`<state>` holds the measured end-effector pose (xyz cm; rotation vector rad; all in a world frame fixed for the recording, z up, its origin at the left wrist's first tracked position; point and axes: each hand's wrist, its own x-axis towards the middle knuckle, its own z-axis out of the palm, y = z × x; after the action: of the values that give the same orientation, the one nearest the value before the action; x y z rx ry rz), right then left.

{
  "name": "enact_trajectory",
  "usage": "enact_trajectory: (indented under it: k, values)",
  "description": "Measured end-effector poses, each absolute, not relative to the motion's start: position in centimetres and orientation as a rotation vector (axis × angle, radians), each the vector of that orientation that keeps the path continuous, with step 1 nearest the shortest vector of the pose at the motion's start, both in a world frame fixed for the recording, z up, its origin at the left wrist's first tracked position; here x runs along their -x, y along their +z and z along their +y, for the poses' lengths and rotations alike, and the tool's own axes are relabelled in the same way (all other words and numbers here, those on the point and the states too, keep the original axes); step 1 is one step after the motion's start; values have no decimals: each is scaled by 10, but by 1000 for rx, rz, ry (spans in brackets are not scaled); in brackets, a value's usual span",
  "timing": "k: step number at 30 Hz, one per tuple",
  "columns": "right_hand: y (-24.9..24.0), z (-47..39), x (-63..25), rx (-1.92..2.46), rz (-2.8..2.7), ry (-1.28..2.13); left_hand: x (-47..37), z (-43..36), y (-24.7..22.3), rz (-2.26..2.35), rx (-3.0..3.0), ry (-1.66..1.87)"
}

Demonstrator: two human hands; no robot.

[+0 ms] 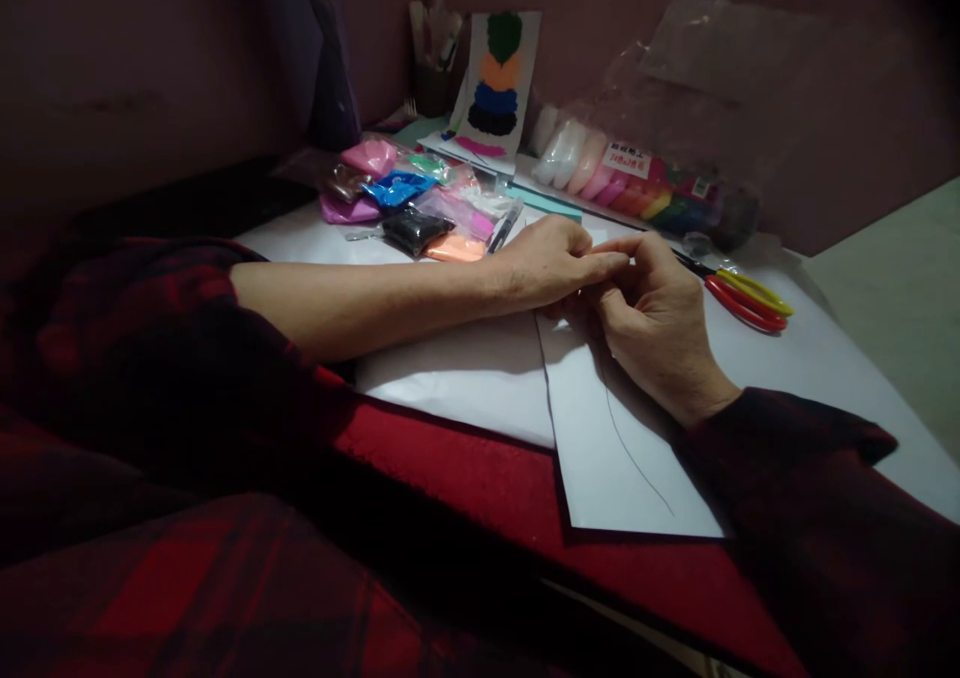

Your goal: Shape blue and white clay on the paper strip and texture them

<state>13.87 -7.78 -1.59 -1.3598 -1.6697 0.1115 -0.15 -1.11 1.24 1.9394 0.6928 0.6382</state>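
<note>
The white, rectangular, line-marked paper sheet is lying at the near edge of the white-covered table — presumably light, crease-prone, best held by its margins — while the bare left hand and right hand are pressing fingertips together above it, anything pinched being indiscernible.

Bare hands: two, one left hand, one right hand.
Plaid sleeves: two.
Sheet under the hands: one, bearing one drawn curve.
Scissors: one pair; handle loops two, one yellow, one red.
Pen: one, beside the packets.
Loose packets: at least eight; overlap prevents an exact count.
Propped card: one.
Colour patches on card: five (green, orange, blue, black, pink).
Clear bag of coloured rolls: one.
Cup: one; contents several, too dim to count.
</note>
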Motion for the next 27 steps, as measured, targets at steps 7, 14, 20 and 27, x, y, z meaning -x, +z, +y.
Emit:
enact_trajectory:
  k: [7, 14, 20, 27]
  values:
    - [-18, -77, -140, 1329, -1677, 137, 0, -11, 12, 708, -1938, 644]
    - [-16, -79, -138, 1366, -1687, 89, 0, -8, 10, 678, -1957, 656]
    - [-16, -79, -139, 1373, -1683, 92, 0, -9, 10, 682, -1977, 656]
    - [-19, -77, -142, 1348, -1686, 128, -1, -10, 10, 690, -1962, 669]
